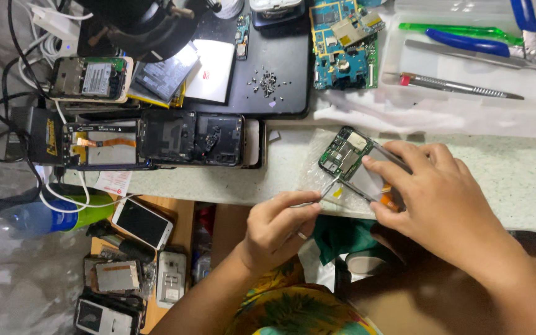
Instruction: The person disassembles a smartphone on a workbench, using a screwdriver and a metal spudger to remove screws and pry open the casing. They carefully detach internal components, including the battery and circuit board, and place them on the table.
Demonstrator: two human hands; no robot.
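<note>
From the head camera, the right hand [448, 205] is curled around an opened phone [360, 167], pressing it flat on the pale speckled worktop [504, 167]. The phone lies right under the right fingers, just past the left fingertips. The left hand [277, 226] is pinched narrow on thin metal tweezers [329, 190], and their tip touches the phone beside its green circuit board [342, 155].

To do this step well, I think the right hand should keep the phone from sliding, and the left hand should move slowly, because the parts look tiny and easy to bend.

The board is green and bumpy with little silver squares. The phone's middle looks smooth and grey.

Far beyond the hands sits a blue circuit board [342, 43] and a small pile of shiny screws [267, 82] on a black mat. A clear tray [398, 56] beyond the right hand holds blue-handled pliers [466, 43]. Off past the left hand lie more opened phones [193, 139], dark and flat.
</note>
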